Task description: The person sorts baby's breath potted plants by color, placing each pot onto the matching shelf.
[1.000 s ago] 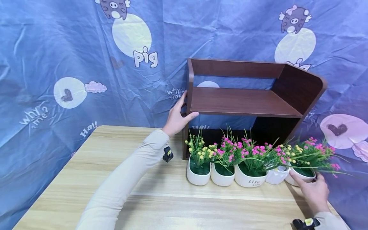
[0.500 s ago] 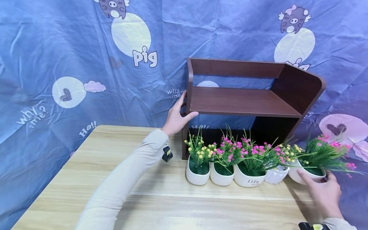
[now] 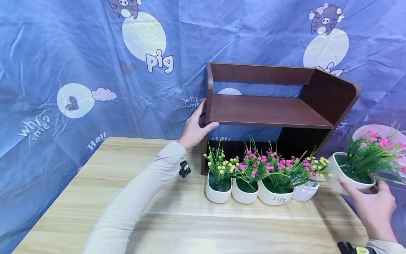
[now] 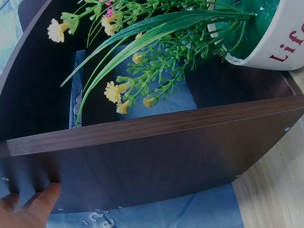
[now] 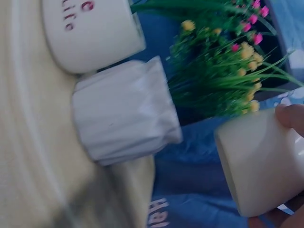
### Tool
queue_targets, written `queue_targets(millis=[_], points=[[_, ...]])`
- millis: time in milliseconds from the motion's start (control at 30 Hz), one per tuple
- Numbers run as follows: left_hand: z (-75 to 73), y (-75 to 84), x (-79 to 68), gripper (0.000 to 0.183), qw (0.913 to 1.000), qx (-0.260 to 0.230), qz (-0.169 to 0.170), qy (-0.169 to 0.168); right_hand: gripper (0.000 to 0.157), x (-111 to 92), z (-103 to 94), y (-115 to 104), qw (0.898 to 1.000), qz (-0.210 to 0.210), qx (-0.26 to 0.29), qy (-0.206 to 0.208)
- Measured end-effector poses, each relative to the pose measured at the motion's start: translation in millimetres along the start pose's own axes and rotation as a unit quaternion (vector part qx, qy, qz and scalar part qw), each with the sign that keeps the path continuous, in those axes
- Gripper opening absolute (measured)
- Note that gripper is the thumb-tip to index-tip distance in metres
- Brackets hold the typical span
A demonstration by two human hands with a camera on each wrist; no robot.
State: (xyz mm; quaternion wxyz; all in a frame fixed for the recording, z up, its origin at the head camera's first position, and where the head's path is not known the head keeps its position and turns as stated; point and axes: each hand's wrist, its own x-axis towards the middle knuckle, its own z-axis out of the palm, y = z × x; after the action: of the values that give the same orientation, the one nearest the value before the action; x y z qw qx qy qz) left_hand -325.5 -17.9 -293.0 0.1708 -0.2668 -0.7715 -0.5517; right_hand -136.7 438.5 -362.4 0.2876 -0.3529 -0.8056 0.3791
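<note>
My left hand (image 3: 194, 132) touches the left side panel of a dark brown two-tier shelf (image 3: 271, 110), its fingers straight along the outer face and the thumb across the front edge. In the left wrist view fingertips (image 4: 50, 190) press that panel. My right hand (image 3: 372, 206) grips a white pot (image 3: 333, 176) of artificial pink flowers (image 3: 375, 141), held raised and tilted at the table's right edge. The right wrist view shows this pot's smooth side (image 5: 261, 161), apart from a white faceted pot (image 5: 123, 114) standing on the table.
In front of the shelf, a row of white flowerpots stands side by side: a yellow-flowered pot (image 3: 219, 192), a pink-flowered pot (image 3: 245, 193) and a wider pot lettered "Life" (image 3: 274, 197). The wooden table (image 3: 177, 218) meets a blue printed cloth (image 3: 95, 42) behind.
My right hand has lifted the pink-flowered pot off the table and carried it to the right and up, uncovering more of the faceted pot. My left hand stays on the shelf.
</note>
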Motion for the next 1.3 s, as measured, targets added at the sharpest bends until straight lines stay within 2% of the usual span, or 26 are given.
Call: queue_targets(millis=[133, 367, 533, 900, 1033, 1300], points=[[-0.6, 0.7, -0.7, 0.09, 1.0, 0.003, -0.002, -0.001, 0.061, -3, -7.3, -14, 0.999, -0.009, 0.041, 0.001], [-1.9, 1.2, -1.2, 0.091, 1.0, 0.006, -0.002, 0.0, 0.077, -14, -13.8, -45, 0.989, -0.052, 0.14, 0.007], [-2.7, 0.6, -1.3, 0.091, 0.9999, 0.012, -0.002, 0.001, 0.073, -20, -16.7, -64, 0.981, -0.078, 0.178, -0.001], [-1.6, 0.5, -1.5, 0.09, 1.0, 0.007, 0.003, -0.002, 0.075, -37, -14.8, -105, 0.977, -0.121, 0.173, -0.009], [-1.8, 0.2, -1.4, 0.09, 1.0, 0.006, 0.002, 0.0, 0.076, -44, -8.1, -124, 0.973, -0.144, 0.178, -0.031], [-1.3, -0.7, -0.8, 0.091, 1.0, 0.004, 0.001, -0.004, 0.083, -55, 9.0, -157, 0.965, -0.203, 0.147, -0.075]])
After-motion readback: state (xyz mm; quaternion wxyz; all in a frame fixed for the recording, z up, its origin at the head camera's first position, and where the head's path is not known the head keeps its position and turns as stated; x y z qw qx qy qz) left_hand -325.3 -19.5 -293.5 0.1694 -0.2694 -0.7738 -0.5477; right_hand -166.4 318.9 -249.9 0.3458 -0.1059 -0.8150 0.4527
